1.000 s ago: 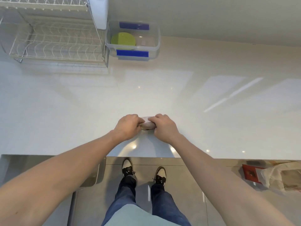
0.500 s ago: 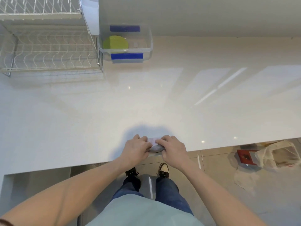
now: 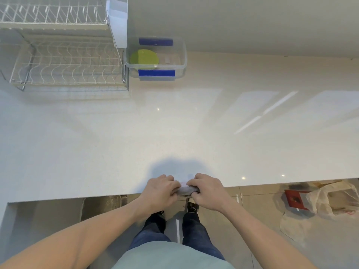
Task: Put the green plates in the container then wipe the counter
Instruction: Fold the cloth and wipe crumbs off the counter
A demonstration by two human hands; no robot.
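green plates (image 3: 144, 56) are sitting inside the clear plastic container (image 3: 183, 61), over toward its left half, looks like a stack but can't count them. the right half of the container shows only its bare bottom with a small pale label-ish thing. container has blue clips on its near and far sides and stands at the back of the table (image 3: 116, 133), right up by the wall.

just left of the container, touching or nearly touching, is a white wire dish rack (image 3: 66, 63) with nothing in the lower tier slots that i can see. a white holder (image 3: 118, 20) hangs on the rack's end, above the container's left corner.

from the container toward the near edge it's all bare glossy white table, lots of open room, same off to the right of it.

well in front of the container, right at the table's near edge, both hands are bunched on a small greyish cloth (image 3: 187, 189). left hand (image 3: 161, 191) has its fingers curled closed on the cloth's left end, right hand (image 3: 208, 192) curled closed on the right end. the cloth sits about on the edge line, partly past it.

left of the hands the edge steps back into a cutout with a metal sink (image 3: 101, 206) below. on the floor, off to the right, a plastic bag (image 3: 330, 199) beside a red packet (image 3: 295, 198).
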